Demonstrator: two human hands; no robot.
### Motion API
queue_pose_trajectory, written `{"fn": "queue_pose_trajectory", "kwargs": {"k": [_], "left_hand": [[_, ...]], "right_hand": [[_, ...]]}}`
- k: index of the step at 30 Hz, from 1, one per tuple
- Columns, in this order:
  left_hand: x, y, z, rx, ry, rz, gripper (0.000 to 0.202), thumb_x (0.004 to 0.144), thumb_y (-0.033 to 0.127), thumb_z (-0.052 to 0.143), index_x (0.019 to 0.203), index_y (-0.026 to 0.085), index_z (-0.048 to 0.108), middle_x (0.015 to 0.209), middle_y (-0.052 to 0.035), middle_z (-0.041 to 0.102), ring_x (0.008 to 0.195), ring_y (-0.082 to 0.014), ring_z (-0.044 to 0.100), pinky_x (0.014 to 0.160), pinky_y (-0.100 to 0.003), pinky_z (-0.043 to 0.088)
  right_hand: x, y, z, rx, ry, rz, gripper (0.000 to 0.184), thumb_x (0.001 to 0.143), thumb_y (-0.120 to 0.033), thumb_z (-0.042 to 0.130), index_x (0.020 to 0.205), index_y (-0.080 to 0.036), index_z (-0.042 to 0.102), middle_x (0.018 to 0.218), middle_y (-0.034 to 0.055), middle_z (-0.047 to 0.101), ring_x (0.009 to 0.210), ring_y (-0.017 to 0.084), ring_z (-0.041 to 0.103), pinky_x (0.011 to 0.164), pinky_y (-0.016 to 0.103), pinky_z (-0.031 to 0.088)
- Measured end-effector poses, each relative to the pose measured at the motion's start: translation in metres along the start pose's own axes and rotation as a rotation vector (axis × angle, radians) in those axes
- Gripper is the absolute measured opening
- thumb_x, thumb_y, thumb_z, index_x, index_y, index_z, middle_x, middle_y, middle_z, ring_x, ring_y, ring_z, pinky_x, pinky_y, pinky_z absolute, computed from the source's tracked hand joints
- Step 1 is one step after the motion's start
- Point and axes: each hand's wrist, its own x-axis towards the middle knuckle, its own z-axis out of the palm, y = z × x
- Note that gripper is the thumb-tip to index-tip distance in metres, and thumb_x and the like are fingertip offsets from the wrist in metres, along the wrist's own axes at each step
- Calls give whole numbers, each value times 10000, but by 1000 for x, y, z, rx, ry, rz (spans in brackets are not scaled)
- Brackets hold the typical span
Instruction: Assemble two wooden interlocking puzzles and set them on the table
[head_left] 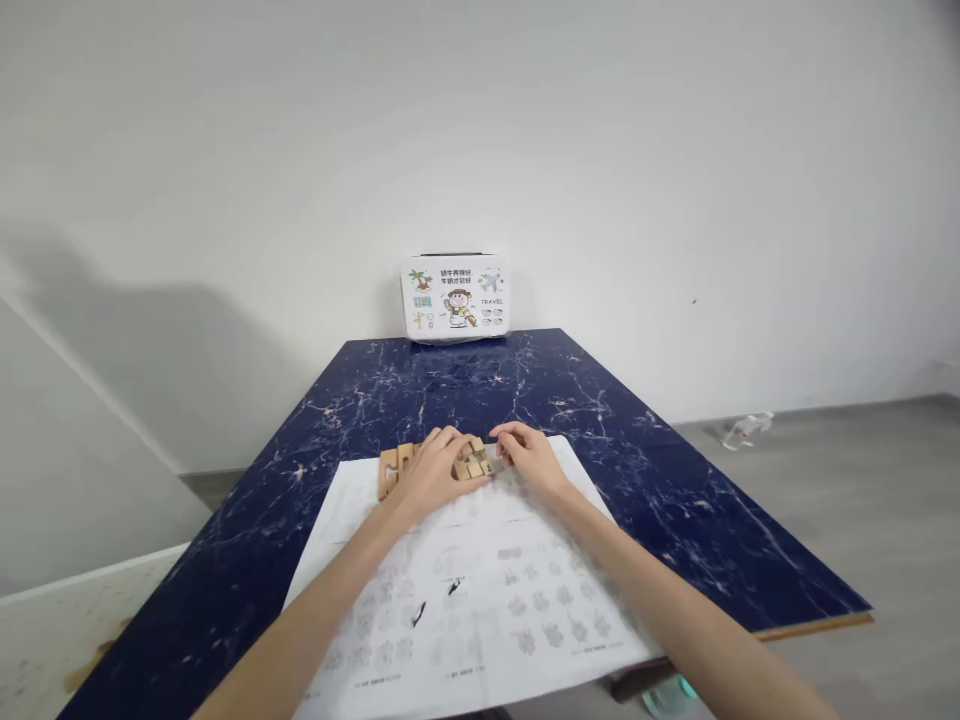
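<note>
My left hand [435,468] curves around a small cluster of interlocked wooden blocks [474,458], with its fingers behind and the thumb along the near side. Just right of the cluster is my right hand [531,460], its index finger stretched toward the blocks and the other fingers loosely bent; nothing shows between them. Flat notched wooden pieces [388,470] lie partly hidden behind my left hand. Under both hands spreads a large white printed sheet [450,640] with rows of small faint diagrams.
A dark blue marble-patterned table [645,480] carries everything. At its far end, against the wall, stands a white box [457,298] with cartoon travel pictures. On the floor to the right lies a crumpled clear plastic item [748,428]. A teal-rimmed container [670,695] shows below the near edge.
</note>
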Motion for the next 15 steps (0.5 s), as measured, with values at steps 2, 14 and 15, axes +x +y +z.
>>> {"fn": "queue_pose_trajectory", "kwargs": {"k": [2, 14, 15], "left_hand": [[-3, -6, -3, -22, -4, -72, 514, 827, 580, 728, 1213, 250, 651, 1110, -63, 615, 1052, -291, 574, 921, -423, 470], [-45, -22, -37, -35, -70, -143, 556, 814, 605, 720, 1247, 267, 638, 1221, -66, 635, 1129, -298, 587, 972, -418, 462], [-47, -24, -40, -27, -74, -133, 579, 807, 620, 720, 1259, 269, 631, 1235, -68, 634, 1145, -302, 578, 978, -421, 459]], "right_hand": [[-1, -1, 1, -12, -16, 1, 264, 832, -361, 524, 932, -175, 682, 687, -1, 639, 542, 139, 544, 541, 261, 427], [-12, -9, 8, -151, -151, -69, 200, 896, -284, 528, 948, -190, 696, 719, -7, 685, 585, 142, 594, 592, 263, 453], [-15, -10, 9, -182, -179, -99, 187, 896, -277, 545, 961, -193, 699, 760, 2, 699, 635, 149, 613, 619, 268, 464]]}}
